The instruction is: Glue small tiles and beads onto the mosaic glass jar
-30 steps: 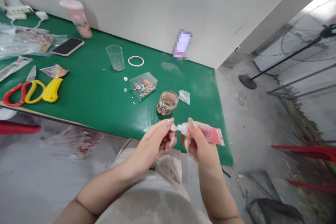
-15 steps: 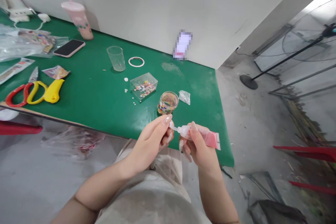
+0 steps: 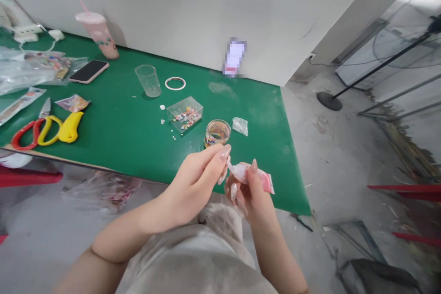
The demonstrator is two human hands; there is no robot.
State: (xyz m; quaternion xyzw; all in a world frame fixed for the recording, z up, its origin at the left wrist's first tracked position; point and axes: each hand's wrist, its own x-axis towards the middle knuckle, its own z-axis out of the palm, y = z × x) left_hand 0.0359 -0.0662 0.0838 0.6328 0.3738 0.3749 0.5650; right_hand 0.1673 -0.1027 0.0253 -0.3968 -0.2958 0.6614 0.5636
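Tube (image 3: 266, 180), print too blurred to read, is pinched by right hand (image 3: 254, 193), its nozzle (image 3: 233, 168) by left hand (image 3: 200, 173).

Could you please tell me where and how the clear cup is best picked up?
I'd grip the cup around its mid-wall, coming from the left: it stands upright, mouth up and widest at the top, and the ring lies close on its right.

Craft workspace, bare grey floor (image 3: 324, 156), green table (image 3: 113, 133), scissors (image 3: 44, 110), box (image 3: 172, 118) of colourful bits (image 3: 188, 117)
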